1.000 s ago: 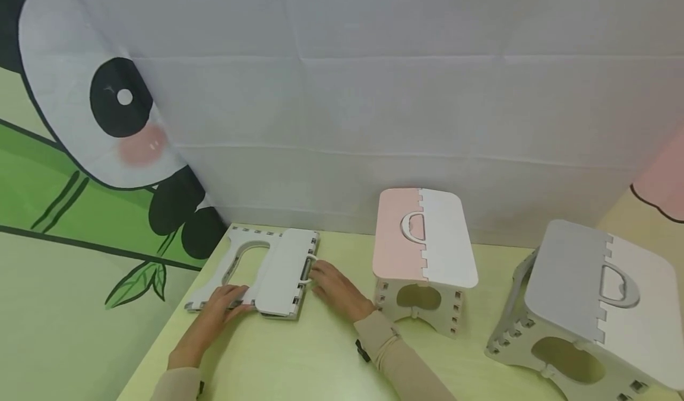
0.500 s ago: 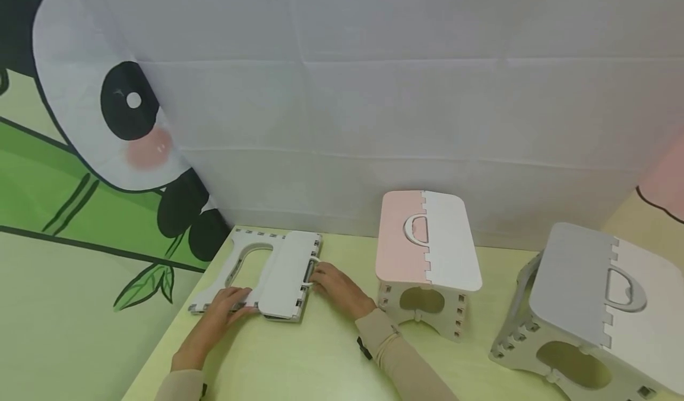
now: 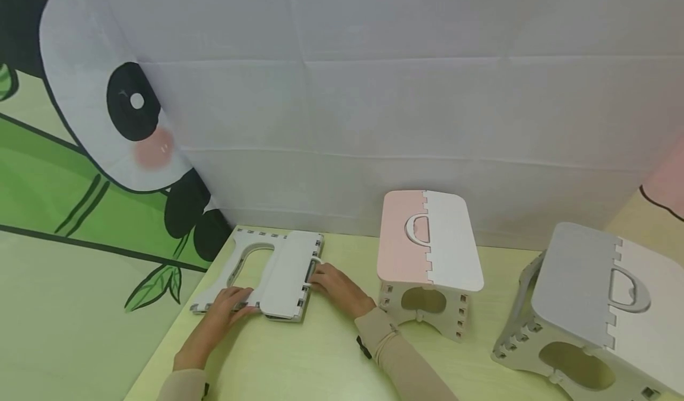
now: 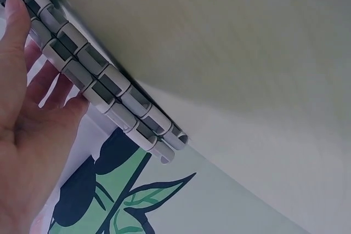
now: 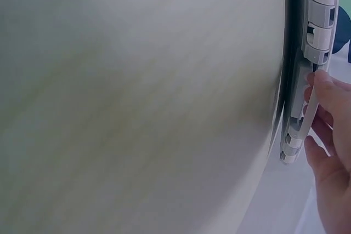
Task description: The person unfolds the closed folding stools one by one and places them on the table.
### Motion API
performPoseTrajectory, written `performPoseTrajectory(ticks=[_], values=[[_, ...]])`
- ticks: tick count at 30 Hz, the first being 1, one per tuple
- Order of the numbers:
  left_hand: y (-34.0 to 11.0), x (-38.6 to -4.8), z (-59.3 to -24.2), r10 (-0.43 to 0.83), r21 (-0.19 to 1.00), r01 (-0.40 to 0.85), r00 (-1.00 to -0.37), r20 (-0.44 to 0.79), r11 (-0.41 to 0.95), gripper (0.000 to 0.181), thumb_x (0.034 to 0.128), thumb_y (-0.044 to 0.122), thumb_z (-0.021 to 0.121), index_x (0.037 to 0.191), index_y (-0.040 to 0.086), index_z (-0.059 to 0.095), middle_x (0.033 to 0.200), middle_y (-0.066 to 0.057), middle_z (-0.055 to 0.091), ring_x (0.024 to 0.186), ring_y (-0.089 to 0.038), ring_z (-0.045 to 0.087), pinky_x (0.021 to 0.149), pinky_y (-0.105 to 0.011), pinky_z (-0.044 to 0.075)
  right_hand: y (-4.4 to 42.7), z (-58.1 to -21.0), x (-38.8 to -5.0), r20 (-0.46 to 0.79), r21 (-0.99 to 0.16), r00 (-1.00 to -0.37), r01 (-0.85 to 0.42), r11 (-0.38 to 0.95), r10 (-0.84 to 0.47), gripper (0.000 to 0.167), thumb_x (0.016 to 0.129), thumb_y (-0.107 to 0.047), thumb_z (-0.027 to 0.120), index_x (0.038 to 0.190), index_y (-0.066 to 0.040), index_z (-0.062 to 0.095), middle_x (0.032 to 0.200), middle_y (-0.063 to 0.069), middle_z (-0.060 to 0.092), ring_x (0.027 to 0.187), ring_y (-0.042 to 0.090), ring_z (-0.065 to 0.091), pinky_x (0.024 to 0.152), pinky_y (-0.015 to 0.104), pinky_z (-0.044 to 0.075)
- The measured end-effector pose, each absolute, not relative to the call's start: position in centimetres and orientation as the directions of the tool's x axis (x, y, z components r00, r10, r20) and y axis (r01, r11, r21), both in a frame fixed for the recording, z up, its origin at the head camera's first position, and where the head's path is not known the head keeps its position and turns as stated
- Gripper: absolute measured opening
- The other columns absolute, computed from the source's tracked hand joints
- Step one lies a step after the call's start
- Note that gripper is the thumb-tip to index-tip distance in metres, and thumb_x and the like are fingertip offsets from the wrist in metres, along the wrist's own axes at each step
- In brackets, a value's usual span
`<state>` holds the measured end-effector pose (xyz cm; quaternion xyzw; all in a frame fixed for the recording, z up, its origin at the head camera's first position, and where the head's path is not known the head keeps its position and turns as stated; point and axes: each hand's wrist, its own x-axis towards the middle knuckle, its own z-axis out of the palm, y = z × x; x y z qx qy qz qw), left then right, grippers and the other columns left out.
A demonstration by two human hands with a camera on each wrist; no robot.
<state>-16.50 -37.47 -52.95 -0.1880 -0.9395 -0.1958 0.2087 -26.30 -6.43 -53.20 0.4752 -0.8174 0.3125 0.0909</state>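
A white folding step stool (image 3: 281,276) lies folded flat at the table's far left corner in the head view. At its near edge, my left hand (image 3: 218,316) pinches the hinged side, fingers on top and thumb along the front. The left wrist view shows the thumb against the row of hinge knuckles (image 4: 101,80). My right hand (image 3: 340,289) holds the carrying handle (image 3: 316,259) on the stool's right edge. Its fingers curl round the handle bar (image 5: 310,110) in the right wrist view. Some fingertips are hidden behind the stool.
A pink-and-white folding stool (image 3: 454,234) stands unfolded right of my right hand. Farther right stands a larger grey-and-white stool (image 3: 572,282), also unfolded. The pale yellow table (image 3: 278,365) meets a white cloth backdrop (image 3: 347,122) behind and a panda-painted wall on the left.
The head view has shifted slightly, so everything appears a little farther right. Both hands keep their places on the folded stool, which has not visibly moved on the table.
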Motion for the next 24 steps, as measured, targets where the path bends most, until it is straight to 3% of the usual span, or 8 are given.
performPoseTrajectory(ticks=[6,15,24], values=[[-37.53,-16.43,-53.23,0.276,0.282,0.441,-0.836,0.474,0.852,0.043,0.0793,0.006,0.084,0.119,-0.003,0.070,0.107,-0.008,0.066,0.100,-0.028,0.061,0.086,-0.043,0.052,-6.47,-53.31,-26.25,0.435,-0.417,-0.534,-0.833,0.364,-0.725,0.018,0.100,-0.010,0.066,0.115,-0.007,0.076,0.108,0.003,0.064,0.100,0.015,0.059,0.090,0.018,0.050],[-37.50,-16.28,-53.05,0.296,0.269,0.449,-0.837,0.460,0.852,0.042,0.0796,0.007,0.083,0.118,-0.004,0.070,0.103,-0.006,0.065,0.098,-0.026,0.059,0.084,-0.048,0.054,-6.36,-53.22,-26.02,0.431,-0.409,-0.537,-0.833,0.374,-0.725,0.018,0.100,-0.010,0.067,0.115,-0.006,0.076,0.111,0.004,0.065,0.106,0.016,0.061,0.095,0.018,0.050],[-37.65,-16.20,-53.45,0.330,0.238,0.492,-0.802,0.498,0.837,0.043,0.0763,0.011,0.085,0.115,-0.002,0.071,0.102,-0.004,0.066,0.096,-0.025,0.060,0.083,-0.044,0.053,-6.14,-53.20,-25.66,0.409,-0.399,-0.545,-0.828,0.394,-0.732,0.018,0.101,-0.011,0.066,0.116,-0.007,0.075,0.111,0.003,0.065,0.107,0.015,0.060,0.095,0.016,0.048]])
